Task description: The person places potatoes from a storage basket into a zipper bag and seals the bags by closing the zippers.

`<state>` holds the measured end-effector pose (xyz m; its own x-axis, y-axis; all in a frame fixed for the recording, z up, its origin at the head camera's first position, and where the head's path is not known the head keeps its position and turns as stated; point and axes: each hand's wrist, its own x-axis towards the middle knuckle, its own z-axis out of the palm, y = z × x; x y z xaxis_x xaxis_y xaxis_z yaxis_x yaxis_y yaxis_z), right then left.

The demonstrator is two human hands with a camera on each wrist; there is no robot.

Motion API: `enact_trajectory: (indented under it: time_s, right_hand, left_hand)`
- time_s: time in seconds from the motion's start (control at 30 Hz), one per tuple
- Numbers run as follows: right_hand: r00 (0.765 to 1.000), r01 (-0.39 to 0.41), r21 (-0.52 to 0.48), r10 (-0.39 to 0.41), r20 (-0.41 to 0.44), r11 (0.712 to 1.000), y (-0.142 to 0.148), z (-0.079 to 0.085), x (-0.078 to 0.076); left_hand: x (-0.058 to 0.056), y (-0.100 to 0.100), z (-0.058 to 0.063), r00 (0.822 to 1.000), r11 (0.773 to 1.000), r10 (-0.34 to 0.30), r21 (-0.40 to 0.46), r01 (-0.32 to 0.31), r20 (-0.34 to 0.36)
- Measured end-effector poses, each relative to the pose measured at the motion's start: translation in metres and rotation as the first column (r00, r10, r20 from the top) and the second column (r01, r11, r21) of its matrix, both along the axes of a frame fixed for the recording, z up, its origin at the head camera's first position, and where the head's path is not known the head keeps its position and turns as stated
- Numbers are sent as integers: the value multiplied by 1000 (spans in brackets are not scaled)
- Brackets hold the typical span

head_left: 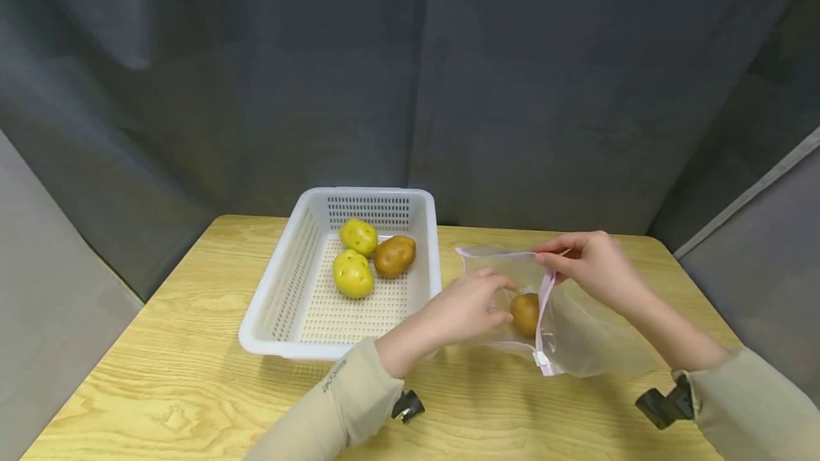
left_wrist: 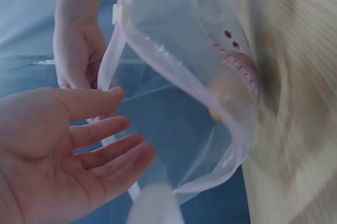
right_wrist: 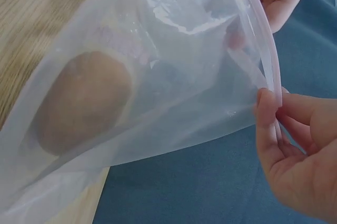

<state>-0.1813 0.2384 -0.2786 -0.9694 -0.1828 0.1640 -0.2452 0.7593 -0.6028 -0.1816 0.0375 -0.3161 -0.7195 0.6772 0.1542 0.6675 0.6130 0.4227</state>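
My right hand (head_left: pixel 592 269) pinches the pink-edged rim of a clear zip bag (head_left: pixel 586 333) between thumb and fingers; the right wrist view shows this grip close up. The bag's mouth gapes toward the left, with a slider at one end of its rim. Inside lies a brown potato (head_left: pixel 525 315), seen through the film as a blurred oval potato (right_wrist: pixel 87 103) in the right wrist view. My left hand (head_left: pixel 470 304) is at the mouth, its fingers loosely spread and holding nothing; the left wrist view shows the bare palm (left_wrist: pixel 42 155).
Left of the bag stands a white plastic basket (head_left: pixel 263 304) with slotted walls. In it are two yellow potatoes (head_left: pixel 354 274) and a brown potato (head_left: pixel 394 256). The wooden table (head_left: pixel 166 375) ends at a dark curtain (head_left: pixel 320 77) behind.
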Motion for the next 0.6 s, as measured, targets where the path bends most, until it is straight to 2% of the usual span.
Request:
enact_trajectory:
  time_s: [0.17,0.3,0.6]
  right_hand:
    - [999,5,34,-3,-43,999,3,0,1]
    - [998,4,43,-1,-64,999,5,-2,2]
    - [998,21,69,-16,-66,997,7,-5,0]
  left_hand:
    - [-2,-14,5,1000,998,3,70,-4,25]
    - [-5,-27,4,999,993,4,114,-8,38]
    - [-13,-51,6,997,987,64,147,-70,45]
